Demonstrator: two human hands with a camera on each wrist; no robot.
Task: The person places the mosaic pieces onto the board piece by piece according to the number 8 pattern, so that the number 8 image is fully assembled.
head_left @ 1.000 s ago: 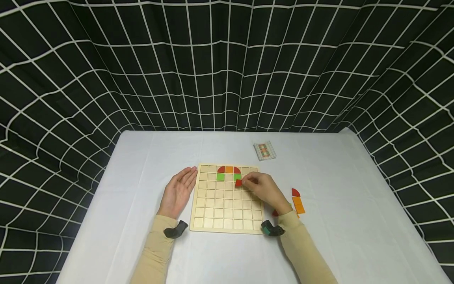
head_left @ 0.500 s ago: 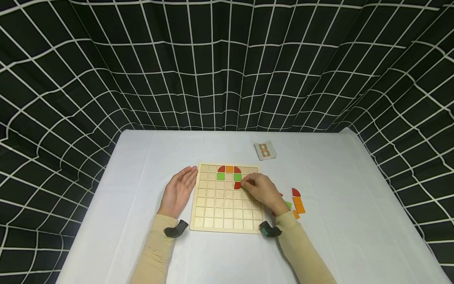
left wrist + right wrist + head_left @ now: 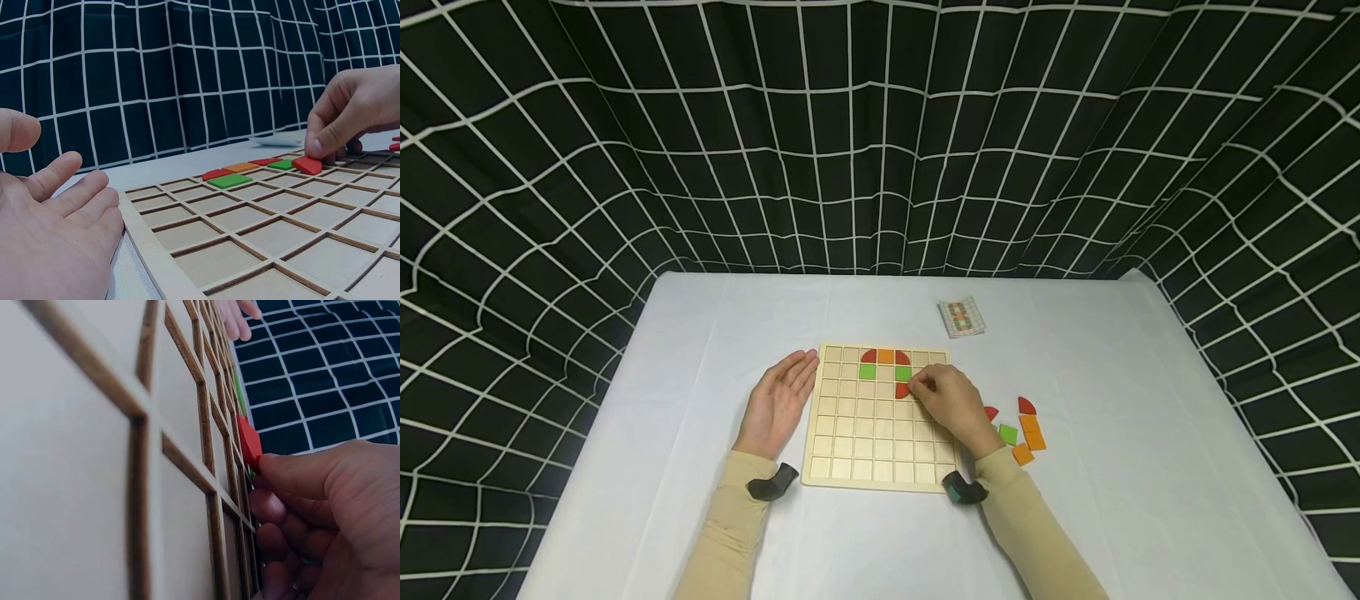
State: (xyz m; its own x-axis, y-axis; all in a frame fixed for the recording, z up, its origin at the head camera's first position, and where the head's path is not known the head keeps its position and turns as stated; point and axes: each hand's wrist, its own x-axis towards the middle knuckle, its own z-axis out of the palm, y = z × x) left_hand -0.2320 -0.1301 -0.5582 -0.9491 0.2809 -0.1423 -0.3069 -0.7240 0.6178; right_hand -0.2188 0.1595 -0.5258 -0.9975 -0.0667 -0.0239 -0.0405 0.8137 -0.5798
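Since a second ago, my right hand (image 3: 951, 402) has carried the red quarter-round tile (image 3: 902, 390) down from just above the wooden grid board (image 3: 850, 467) into a cell, and my arm has shifted off the spare tiles, so more of them show now. My fingers (image 3: 325, 134) pinch the tile at its right edge, thumb and forefinger narrow on it; it sits tilted, one edge raised on the cell's divider, so I judge it is not yet seated flat. That cell lies directly below the right green square (image 3: 902, 373), in the third row from the board's far edge. Across the far row run a red quarter, an orange square (image 3: 885, 357) and another red quarter, with the left green square (image 3: 867, 372) under the first.

My left hand (image 3: 778, 406) lies flat on the table (image 3: 700, 350) with fingers straight and relaxed, holding nothing, its edge just beside the board's left side, likely to keep the board from sliding while I press.

To the right of the board lie loose tiles (image 3: 1018, 429), red, green and orange, within easy reach. Beyond the board's far right corner rests a small pattern card (image 3: 960, 317).
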